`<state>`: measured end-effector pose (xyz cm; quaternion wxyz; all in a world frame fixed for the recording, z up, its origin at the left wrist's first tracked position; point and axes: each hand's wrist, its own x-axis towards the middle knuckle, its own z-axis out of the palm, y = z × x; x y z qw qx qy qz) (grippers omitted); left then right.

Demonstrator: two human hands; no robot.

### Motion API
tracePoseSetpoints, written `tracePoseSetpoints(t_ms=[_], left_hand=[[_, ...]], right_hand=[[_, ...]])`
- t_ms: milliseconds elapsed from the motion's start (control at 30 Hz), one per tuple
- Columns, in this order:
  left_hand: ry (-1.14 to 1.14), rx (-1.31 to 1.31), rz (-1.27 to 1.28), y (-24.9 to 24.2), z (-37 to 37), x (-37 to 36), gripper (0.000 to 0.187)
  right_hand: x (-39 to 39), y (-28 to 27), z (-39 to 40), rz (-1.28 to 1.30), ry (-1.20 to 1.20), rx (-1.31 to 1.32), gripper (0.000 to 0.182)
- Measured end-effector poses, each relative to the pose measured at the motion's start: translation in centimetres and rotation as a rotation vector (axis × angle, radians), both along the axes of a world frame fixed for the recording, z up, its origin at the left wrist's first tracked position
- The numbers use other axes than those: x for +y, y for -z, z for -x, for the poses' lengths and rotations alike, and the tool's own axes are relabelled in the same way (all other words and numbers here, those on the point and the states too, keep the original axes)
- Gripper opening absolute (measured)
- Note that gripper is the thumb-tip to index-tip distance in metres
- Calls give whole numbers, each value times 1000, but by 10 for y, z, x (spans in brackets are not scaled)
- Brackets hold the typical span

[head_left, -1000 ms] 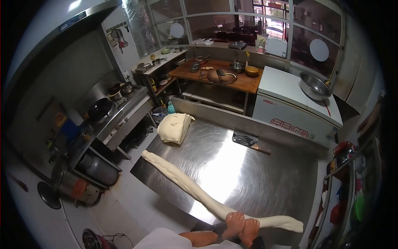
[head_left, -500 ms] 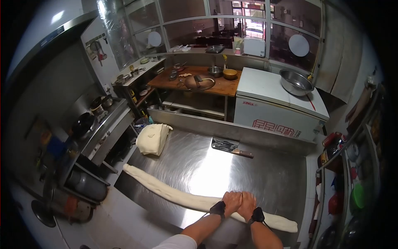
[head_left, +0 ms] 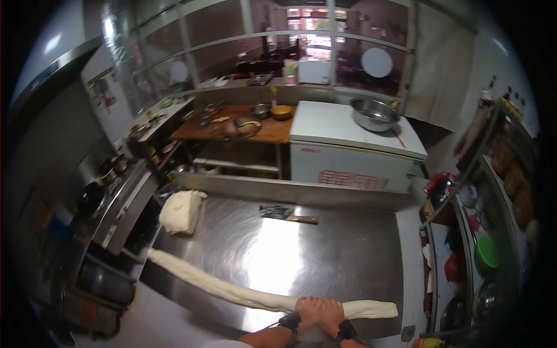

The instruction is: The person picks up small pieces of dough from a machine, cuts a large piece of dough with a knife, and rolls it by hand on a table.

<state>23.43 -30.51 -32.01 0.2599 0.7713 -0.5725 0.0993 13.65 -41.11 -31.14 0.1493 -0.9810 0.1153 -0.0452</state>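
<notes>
A long rope of pale dough (head_left: 226,290) lies across the steel table (head_left: 348,255), from its left edge to near its right edge. My left hand (head_left: 309,310) and my right hand (head_left: 331,315) press side by side on the dough, right of its middle, with their fingers curled over it. Both wrists wear dark bands. A thick folded block of dough (head_left: 181,213) rests at the table's back left. Further right, a cleaver (head_left: 288,214) with a wooden handle lies flat on the steel.
Behind the table's raised back edge (head_left: 301,190) stand a wooden table (head_left: 197,123) with bowls and a white chest freezer (head_left: 325,127) bearing a metal basin (head_left: 374,115). Shelves (head_left: 464,232) line the right side, a stove counter (head_left: 125,203) the left.
The view has turned to the right, so the scene shows further left. Both hands stay together on the dough, and the dough's right end now lies straighter.
</notes>
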Motion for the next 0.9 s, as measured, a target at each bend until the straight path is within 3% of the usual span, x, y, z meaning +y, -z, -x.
tracePoseSetpoints(t_ms=[33, 100, 300, 367, 400, 433, 500, 533, 600, 667, 767, 900], left_hand=[[40, -7, 6, 2, -9, -15, 10], [-196, 239, -234, 9, -30, -45, 10], [-301, 246, -316, 15, -65, -81, 11], [-380, 211, -218, 18, -58, -79, 11], [-276, 241, -196, 7, -53, -73, 10], [-268, 240, -197, 1, -44, -65, 10], [-192, 121, -182, -10, -26, -52, 10], [-172, 143, -234, -28, -10, -47, 10], [-153, 174, -154, -29, 33, -36, 13], [-146, 170, -29, -19, 74, -29, 13], [-123, 97, 123, -5, 88, -38, 13], [-112, 16, 190, 9, 38, -71, 13]], right_hand=[[-14, 10, -10, 6, 40, -7, 16], [-43, 30, -32, -147, -9, -232, 15], [-71, 36, -69, -171, 79, -261, 17], [-66, 40, -71, -94, 168, -364, 19], [-62, 38, -69, 15, 222, -456, 22], [-54, 14, -56, 16, 229, -457, 22], [-36, -45, -22, 79, 115, 255, 42], [-40, -37, -8, -15, 35, 330, 47], [-37, -18, 35, -97, -29, -13, 43], [-36, -14, 71, -137, -76, -148, 39], [-43, 1, 59, -73, -137, -120, 36], [-79, 24, 32, 34, -49, -69, 32]])
